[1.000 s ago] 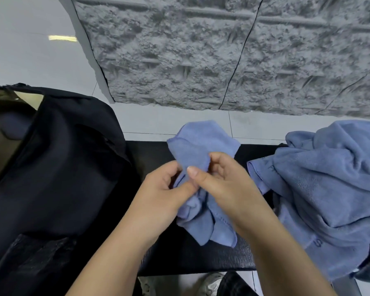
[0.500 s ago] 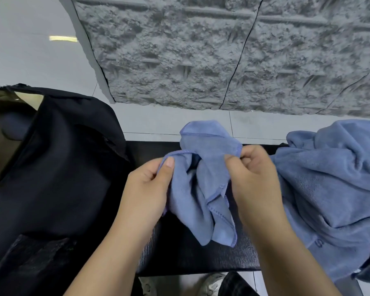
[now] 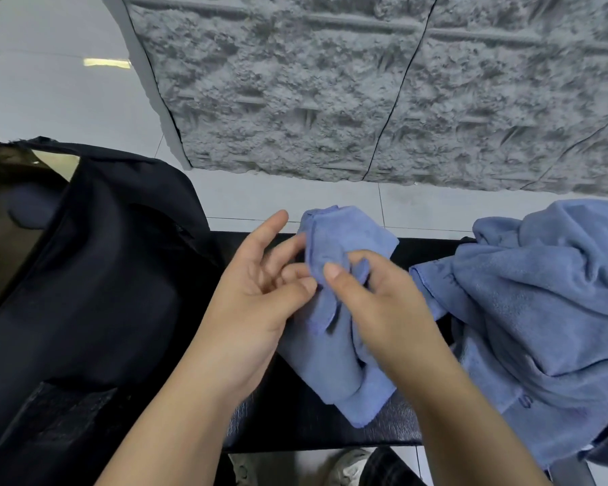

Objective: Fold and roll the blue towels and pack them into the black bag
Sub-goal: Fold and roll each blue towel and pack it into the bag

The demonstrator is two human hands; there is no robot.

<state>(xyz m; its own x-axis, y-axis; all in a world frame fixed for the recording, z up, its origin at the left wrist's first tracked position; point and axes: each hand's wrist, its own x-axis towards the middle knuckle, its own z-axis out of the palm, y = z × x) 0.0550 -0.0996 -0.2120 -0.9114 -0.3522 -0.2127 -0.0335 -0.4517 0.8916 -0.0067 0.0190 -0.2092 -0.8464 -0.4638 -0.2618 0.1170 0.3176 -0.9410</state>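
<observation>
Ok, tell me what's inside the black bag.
The black bag gapes at its far left, showing tan lining and a rounded dark blue shape. The bag's dark cover hides everything else inside.

Bright even light, wide-angle edge distortion

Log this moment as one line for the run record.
stage: folding | right hand: pinching small blue towel | left hand: open, fingertips at towel | black bag: left | towel pile: right

left: black bag | right: towel pile (bench between free)
</observation>
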